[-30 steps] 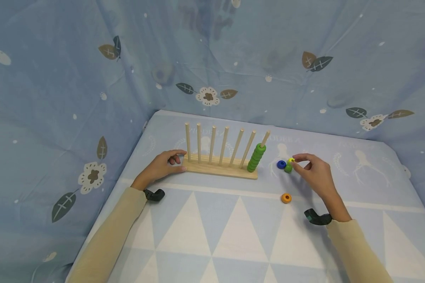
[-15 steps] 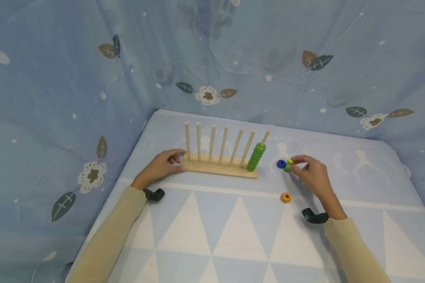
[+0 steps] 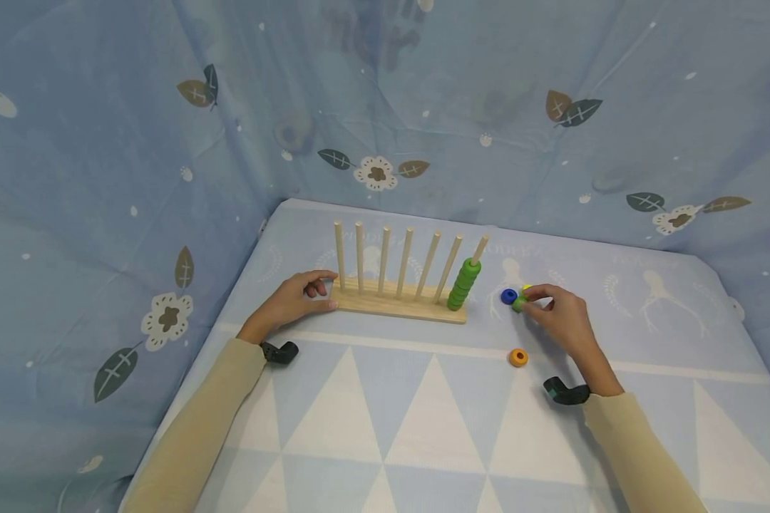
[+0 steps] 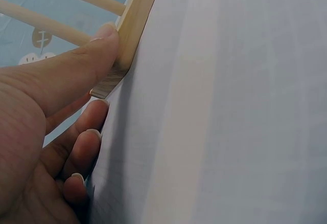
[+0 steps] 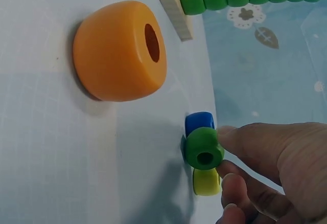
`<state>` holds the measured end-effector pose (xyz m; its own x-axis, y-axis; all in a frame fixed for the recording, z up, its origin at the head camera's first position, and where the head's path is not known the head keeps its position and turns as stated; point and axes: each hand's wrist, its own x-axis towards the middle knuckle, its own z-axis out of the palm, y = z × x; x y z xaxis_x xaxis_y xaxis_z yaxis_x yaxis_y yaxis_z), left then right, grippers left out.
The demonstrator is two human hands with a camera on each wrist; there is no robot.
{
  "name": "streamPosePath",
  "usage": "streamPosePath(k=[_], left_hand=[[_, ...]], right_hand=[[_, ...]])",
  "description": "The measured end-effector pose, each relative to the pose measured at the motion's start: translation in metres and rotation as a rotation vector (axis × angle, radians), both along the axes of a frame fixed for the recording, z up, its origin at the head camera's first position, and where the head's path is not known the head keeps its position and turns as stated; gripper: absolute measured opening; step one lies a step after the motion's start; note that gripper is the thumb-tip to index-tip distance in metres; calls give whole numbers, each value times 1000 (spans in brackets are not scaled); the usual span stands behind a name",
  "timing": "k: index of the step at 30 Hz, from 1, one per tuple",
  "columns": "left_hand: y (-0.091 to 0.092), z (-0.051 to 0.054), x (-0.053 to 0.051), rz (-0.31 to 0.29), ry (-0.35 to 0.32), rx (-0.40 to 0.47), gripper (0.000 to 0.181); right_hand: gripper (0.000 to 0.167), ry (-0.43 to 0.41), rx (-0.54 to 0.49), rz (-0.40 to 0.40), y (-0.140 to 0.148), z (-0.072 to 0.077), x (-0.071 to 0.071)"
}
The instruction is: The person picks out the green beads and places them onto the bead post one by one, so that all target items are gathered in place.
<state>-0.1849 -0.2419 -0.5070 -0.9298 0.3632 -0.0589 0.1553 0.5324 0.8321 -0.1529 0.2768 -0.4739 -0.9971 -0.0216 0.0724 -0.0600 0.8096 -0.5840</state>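
My left hand (image 3: 290, 305) grips the left end of a wooden peg rack (image 3: 391, 303), its thumb against the base's front side. Several upright pegs stand on the rack; green beads (image 3: 465, 285) are stacked on the rightmost one. To the right of the rack, my right hand (image 3: 563, 317) pinches a loose green bead (image 5: 203, 147) with thumb and fingertips. A blue bead (image 3: 509, 296) lies beside it. A yellow bead (image 5: 206, 182) sits on the other side, mostly covered by the fingers in the head view.
An orange bead (image 3: 518, 358) lies apart, nearer the front, with its hole showing. Patterned blue fabric (image 3: 385, 107) hangs behind and at the left. A pale cloth with triangles (image 3: 436, 420) covers the table.
The right hand has moved slightly left and down, from the yellow bead to the green one, which has shifted slightly. The left hand and rack have stayed put.
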Motion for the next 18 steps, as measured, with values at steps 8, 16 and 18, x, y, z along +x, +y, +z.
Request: streamPosePath(k=[8, 16, 18], left_hand=[[0, -1, -1, -4, 8, 9, 64], [1, 1, 1, -2, -4, 4, 64], [1, 2, 1, -1, -5, -2, 63]], right_hand=[[27, 1, 6, 13, -4, -3, -6], [29, -41, 46, 55, -1, 2, -5], [29, -53, 60, 61, 0, 2, -4]])
